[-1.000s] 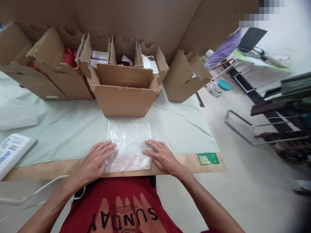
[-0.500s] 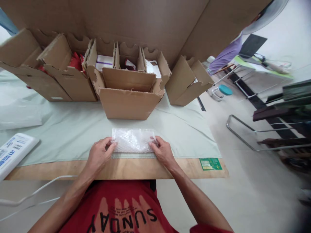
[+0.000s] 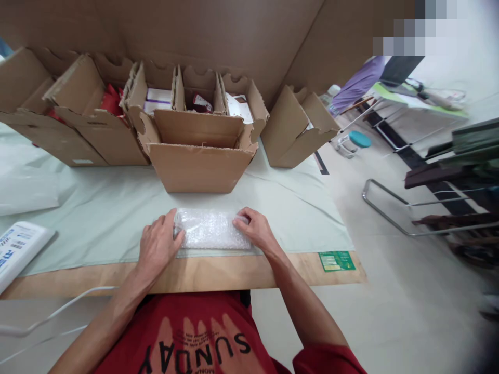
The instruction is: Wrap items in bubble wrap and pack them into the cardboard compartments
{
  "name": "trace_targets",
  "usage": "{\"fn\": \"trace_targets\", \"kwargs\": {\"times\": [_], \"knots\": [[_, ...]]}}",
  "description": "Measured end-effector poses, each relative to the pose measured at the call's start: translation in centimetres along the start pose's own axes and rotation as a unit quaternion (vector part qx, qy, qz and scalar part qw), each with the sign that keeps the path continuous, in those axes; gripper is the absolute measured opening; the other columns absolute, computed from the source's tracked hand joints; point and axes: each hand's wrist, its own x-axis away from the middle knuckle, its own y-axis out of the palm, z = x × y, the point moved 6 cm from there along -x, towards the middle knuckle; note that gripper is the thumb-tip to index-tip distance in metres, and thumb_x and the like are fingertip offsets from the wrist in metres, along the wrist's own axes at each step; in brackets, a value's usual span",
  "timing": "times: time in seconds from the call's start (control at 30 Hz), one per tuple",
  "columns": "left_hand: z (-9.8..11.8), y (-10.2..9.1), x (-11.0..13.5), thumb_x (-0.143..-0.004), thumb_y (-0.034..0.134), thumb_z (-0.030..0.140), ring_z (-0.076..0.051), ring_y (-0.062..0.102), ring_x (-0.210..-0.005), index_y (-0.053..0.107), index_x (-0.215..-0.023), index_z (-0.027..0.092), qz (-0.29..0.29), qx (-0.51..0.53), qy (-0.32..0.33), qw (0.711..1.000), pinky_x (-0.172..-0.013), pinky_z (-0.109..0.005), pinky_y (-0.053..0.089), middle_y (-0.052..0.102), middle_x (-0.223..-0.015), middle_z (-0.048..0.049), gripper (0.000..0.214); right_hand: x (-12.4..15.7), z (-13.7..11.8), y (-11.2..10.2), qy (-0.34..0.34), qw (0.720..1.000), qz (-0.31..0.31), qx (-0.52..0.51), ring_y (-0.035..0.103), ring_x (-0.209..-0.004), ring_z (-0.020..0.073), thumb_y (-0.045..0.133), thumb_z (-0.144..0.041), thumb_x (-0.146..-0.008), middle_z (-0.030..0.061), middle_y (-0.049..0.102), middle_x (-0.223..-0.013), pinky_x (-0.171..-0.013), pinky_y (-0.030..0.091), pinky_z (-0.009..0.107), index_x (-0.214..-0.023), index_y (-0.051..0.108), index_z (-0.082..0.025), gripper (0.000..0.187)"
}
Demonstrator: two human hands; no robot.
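Note:
A flat bubble wrap bag [image 3: 210, 228] lies lengthwise across the pale green cloth, close to the table's front edge. My left hand [image 3: 160, 238] grips its left end, thumb at the near side and fingers along the end. On the right end, my right hand [image 3: 253, 226] is closed with the thumb and fingers around the upper corner. Whether anything is inside the bubble wrap I cannot tell. Just beyond it stands an open cardboard box [image 3: 198, 166], whose inside bottom is hidden.
Behind stands a row of cardboard bins with red packets [image 3: 112, 101], white boxes [image 3: 158, 98] and other goods. Farther right is another cardboard bin [image 3: 296, 130]. A white device [image 3: 23, 249] and clear plastic sheeting [image 3: 27, 182] lie at left. A teal stool [image 3: 358, 139] stands on the floor.
My right hand has shifted up over the bag's upper right corner. My left fingers have straightened along the left end. The view has turned slightly.

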Motion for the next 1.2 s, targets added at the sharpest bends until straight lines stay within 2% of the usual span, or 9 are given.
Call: {"fn": "trace_targets", "kwargs": {"times": [0.17, 0.43, 0.57, 0.67, 0.83, 0.93, 1.03, 1.13, 1.2], "knots": [[0.2, 0.3, -0.3, -0.091, 0.046, 0.02, -0.032, 0.071, -0.102, 0.054, -0.139, 0.013, 0.009, -0.008, 0.025, 1.0, -0.086, -0.043, 0.049, 0.075, -0.105, -0.0119, 0.049, 3.6, -0.6, -0.7, -0.004, 0.979, -0.015, -0.205, 0.055, -0.072, 0.0152, 0.066, -0.041, -0.084, -0.0009, 0.06, -0.079, -0.066, 0.044, 0.027, -0.085, 0.056, -0.022, 0.022], [2.2, -0.4, -2.6, -0.087, 0.044, 0.009, -0.033, 0.07, -0.098, 0.066, -0.128, 0.013, 0.063, -0.015, 0.09, 0.994, -0.085, -0.045, 0.049, 0.073, -0.101, -0.0158, 0.046, 9.0, 0.2, 1.6, 0.107, 0.932, -0.011, -0.345, 0.045, -0.057, 0.0125, 0.071, -0.046, -0.084, -0.0054, 0.049, -0.072, -0.052, 0.039, 0.026, -0.133, 0.055, -0.022, 0.056], [4.6, -2.5, 2.3, -0.089, 0.051, 0.011, -0.03, 0.064, -0.109, 0.065, -0.125, 0.016, 0.133, 0.092, 0.248, 0.955, -0.096, -0.045, 0.05, 0.069, -0.112, -0.0146, 0.038, 9.8, 0.4, 2.7, 0.132, 0.907, 0.013, -0.401, 0.046, -0.057, 0.0133, 0.075, -0.047, -0.083, -0.0047, 0.052, -0.071, -0.051, 0.04, 0.026, -0.136, 0.054, -0.023, 0.062], [6.5, -2.1, 7.2, -0.088, 0.063, 0.018, -0.032, 0.053, -0.13, 0.06, -0.13, 0.018, 0.11, 0.165, 0.388, 0.9, -0.111, -0.051, 0.043, 0.062, -0.132, -0.0158, 0.042, 9.8, -0.1, 3.3, 0.144, 0.872, 0.027, -0.468, 0.051, -0.062, 0.0132, 0.077, -0.046, -0.082, -0.0032, 0.059, -0.074, -0.057, 0.042, 0.026, -0.135, 0.054, -0.022, 0.062], [7.0, 1.0, 9.1, -0.087, 0.069, 0.021, -0.036, 0.045, -0.138, 0.056, -0.139, 0.018, 0.134, 0.124, 0.384, 0.905, -0.117, -0.059, 0.037, 0.058, -0.138, -0.018, 0.054, 10.3, -1.1, 5.2, 0.182, 0.807, 0.033, -0.561, 0.05, -0.058, 0.0111, 0.079, -0.046, -0.08, -0.0052, 0.059, -0.07, -0.056, 0.042, 0.023, -0.132, 0.055, -0.021, 0.062], [5.9, 0.8, 8.9, -0.087, 0.061, 0.008, -0.033, 0.053, -0.128, 0.064, -0.126, 0.017, 0.201, 0.167, 0.343, 0.902, -0.112, -0.056, 0.042, 0.064, -0.124, -0.0159, 0.04, 11.3, -1.0, 5.4, 0.164, 0.824, -0.012, -0.543, 0.055, -0.058, 0.0132, 0.07, -0.054, -0.088, -0.0029, 0.061, -0.075, -0.054, 0.047, 0.026, -0.135, 0.054, -0.022, 0.059], [4.3, 0.0, 8.7, -0.087, 0.061, 0.009, -0.028, 0.06, -0.114, 0.069, -0.116, 0.019, 0.198, 0.259, 0.288, 0.9, -0.102, -0.049, 0.05, 0.066, -0.114, -0.0121, 0.032, 12.0, -0.7, 3.3, 0.044, 0.904, -0.001, -0.425, 0.07, -0.095, 0.024, 0.068, -0.056, -0.089, 0.0093, 0.068, -0.116, -0.078, 0.059, 0.039, -0.146, 0.048, -0.026, 0.068], [2.7, 0.1, 8.5, -0.091, 0.059, 0.009, -0.021, 0.066, -0.103, 0.069, -0.114, 0.02, 0.149, 0.359, 0.213, 0.896, -0.088, -0.034, 0.056, 0.066, -0.108, -0.0089, 0.027, 12.0, -2.1, 2.2, -0.108, 0.963, -0.01, -0.248, 0.044, -0.146, 0.0341, 0.081, -0.043, -0.081, 0.014, 0.045, -0.16, -0.115, 0.043, 0.053, -0.156, 0.038, -0.029, 0.088], [2.0, 0.3, 8.5, -0.094, 0.058, 0.011, -0.019, 0.069, -0.103, 0.068, -0.111, 0.021, 0.141, 0.393, 0.185, 0.89, -0.088, -0.031, 0.057, 0.069, -0.108, -0.0081, 0.023, 11.4, -3.5, 2.9, -0.163, 0.967, -0.033, -0.192, 0.039, -0.151, 0.0329, 0.082, -0.037, -0.081, 0.0124, 0.042, -0.163, -0.121, 0.036, 0.054, -0.157, 0.038, -0.03, 0.088]]}}
